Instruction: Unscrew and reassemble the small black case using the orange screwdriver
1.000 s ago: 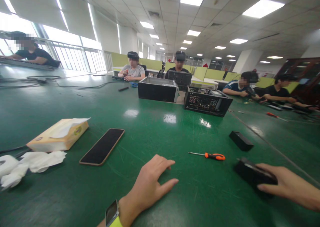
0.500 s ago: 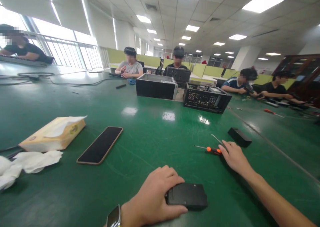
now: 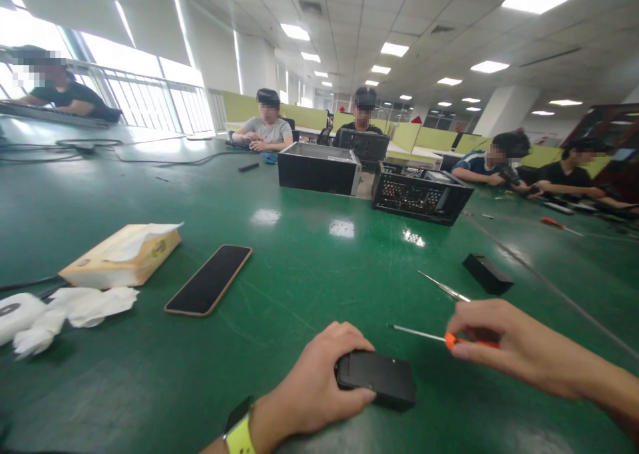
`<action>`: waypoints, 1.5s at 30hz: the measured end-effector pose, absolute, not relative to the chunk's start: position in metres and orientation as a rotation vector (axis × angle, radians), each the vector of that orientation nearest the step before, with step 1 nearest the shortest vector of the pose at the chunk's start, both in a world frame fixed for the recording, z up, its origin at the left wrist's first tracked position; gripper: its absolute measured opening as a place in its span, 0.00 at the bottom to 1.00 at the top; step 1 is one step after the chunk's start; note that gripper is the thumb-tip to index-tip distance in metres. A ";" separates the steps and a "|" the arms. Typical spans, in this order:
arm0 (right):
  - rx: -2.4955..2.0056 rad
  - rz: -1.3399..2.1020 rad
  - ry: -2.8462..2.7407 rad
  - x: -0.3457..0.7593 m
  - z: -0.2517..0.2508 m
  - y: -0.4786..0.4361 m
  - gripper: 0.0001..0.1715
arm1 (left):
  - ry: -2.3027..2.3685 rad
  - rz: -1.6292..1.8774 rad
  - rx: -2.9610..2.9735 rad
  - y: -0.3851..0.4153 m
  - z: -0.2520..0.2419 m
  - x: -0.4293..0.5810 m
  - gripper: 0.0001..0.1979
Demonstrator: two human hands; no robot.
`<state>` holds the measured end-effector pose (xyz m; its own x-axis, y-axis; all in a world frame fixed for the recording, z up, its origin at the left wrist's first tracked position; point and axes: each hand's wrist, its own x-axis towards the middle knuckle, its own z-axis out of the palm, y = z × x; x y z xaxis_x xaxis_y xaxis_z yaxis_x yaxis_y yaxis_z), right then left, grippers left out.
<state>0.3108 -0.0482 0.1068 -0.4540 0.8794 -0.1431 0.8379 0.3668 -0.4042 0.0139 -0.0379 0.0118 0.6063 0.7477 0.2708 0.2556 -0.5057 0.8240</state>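
The left hand wraps its fingers around a flat black rectangular plastic box lying on the green bench. Just right of it, the right hand pinches the orange-handled thin metal screwdriver, its shaft pointing left above the box.

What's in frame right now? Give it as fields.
left hand: grips black box on green table
right hand: holds orange screwdriver, shaft pointing left
near right hand: metal tool, small black block
left side: phone, tissue box, crumpled tissues
far: open black case, vented black case, seated people
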 end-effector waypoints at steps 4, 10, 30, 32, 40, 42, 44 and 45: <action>-1.608 0.656 -2.661 0.303 0.130 -0.057 0.14 | 0.815 0.786 1.997 -0.037 0.013 0.015 0.20; -1.615 0.469 -2.772 0.297 0.138 -0.051 0.12 | 0.798 0.789 1.984 -0.036 0.013 0.014 0.20; -1.312 0.024 -2.895 0.246 0.179 -0.040 0.10 | 0.812 0.782 2.030 -0.036 0.013 0.014 0.17; -1.288 0.140 -2.841 0.245 0.185 -0.043 0.08 | 0.817 0.780 2.036 -0.036 0.014 0.014 0.18; -1.314 0.253 -2.778 0.234 0.174 -0.045 0.11 | 0.818 0.776 2.048 -0.036 0.012 0.014 0.19; -1.326 0.257 -2.783 0.233 0.171 -0.044 0.11 | 0.808 0.782 2.050 -0.036 0.011 0.014 0.19; -1.332 0.263 -2.793 0.234 0.170 -0.043 0.10 | 0.801 0.784 2.046 -0.036 0.011 0.014 0.19; -1.332 0.263 -2.797 0.234 0.170 -0.043 0.10 | 0.801 0.784 2.043 -0.037 0.011 0.014 0.19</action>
